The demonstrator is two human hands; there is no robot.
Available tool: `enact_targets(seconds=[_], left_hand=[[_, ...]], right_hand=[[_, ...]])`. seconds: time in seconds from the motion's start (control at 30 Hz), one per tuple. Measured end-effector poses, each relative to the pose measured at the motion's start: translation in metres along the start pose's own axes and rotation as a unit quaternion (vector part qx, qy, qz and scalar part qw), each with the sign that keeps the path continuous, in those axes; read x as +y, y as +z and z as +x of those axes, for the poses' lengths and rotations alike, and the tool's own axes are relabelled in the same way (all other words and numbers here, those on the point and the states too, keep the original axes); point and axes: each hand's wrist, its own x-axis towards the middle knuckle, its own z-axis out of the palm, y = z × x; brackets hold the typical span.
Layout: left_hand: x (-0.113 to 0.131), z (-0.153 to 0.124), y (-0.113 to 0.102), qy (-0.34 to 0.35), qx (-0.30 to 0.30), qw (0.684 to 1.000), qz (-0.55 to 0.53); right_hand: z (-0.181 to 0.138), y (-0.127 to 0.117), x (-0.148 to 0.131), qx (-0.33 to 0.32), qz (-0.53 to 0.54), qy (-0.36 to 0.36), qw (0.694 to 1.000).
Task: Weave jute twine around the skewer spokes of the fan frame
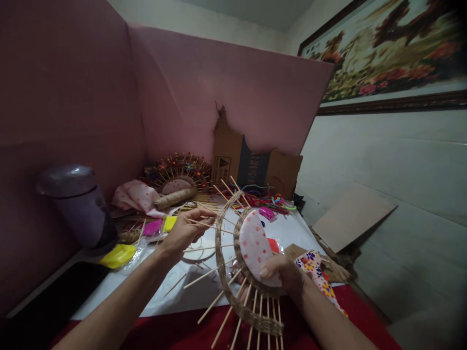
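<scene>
A half-round woven piece (221, 272) stands tilted in front of me, made of brown twine bands on thin wooden sticks that fan outward. Its inner half-circle is white cloth with pink-red spots (253, 243). My right hand (282, 272) grips this cloth part, thumb on the front, some fingers seen behind the sticks. At the upper left of the outer band, my left hand (191, 227) is closed in a pinch around a wooden stick (202, 223), its fingertips close to the twine. Whether it also holds a loose twine end is hidden.
Behind stands a similar decorated half-round piece (178, 177), beside a twine roll (177, 198) and spotted cloth (134, 197). A purple tumbler (82, 209) is at left, near yellow (118, 255) and magenta packets (152, 227). Torn cardboard (228, 155) backs colourful pipe cleaners (251, 199). Floral cloth (317, 272) lies right.
</scene>
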Motion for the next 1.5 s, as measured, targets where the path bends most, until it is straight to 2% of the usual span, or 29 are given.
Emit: enact_targets(seconds=[0.17,0.53,0.67,0.97,1.1,1.33,1.5], left_hand=[[-0.003,-0.003,0.005,0.004,0.009,1.000,-0.029],[0.002,-0.011,0.010,0.006,-0.003,0.996,-0.093],[0.002,-0.010,0.010,0.004,-0.003,0.995,-0.097],[-0.003,-0.009,0.005,-0.037,-0.021,0.995,-0.089],[0.000,-0.009,0.003,-0.038,-0.026,0.996,-0.076],[-0.003,-0.008,0.002,0.010,-0.014,1.000,-0.006],[-0.009,-0.006,-0.001,0.024,-0.011,0.999,-0.027]], right_hand=[[0.000,-0.004,0.005,0.025,0.030,-0.005,0.999],[0.000,-0.008,0.006,-0.012,0.053,0.026,0.998],[0.001,-0.009,0.007,-0.047,0.050,0.051,0.996],[0.004,-0.009,0.007,-0.010,0.078,0.071,0.994],[0.003,-0.005,0.000,-0.024,0.083,0.084,0.993],[0.003,-0.008,-0.004,-0.016,0.067,0.087,0.994],[0.003,-0.006,-0.005,-0.026,0.075,0.075,0.994]])
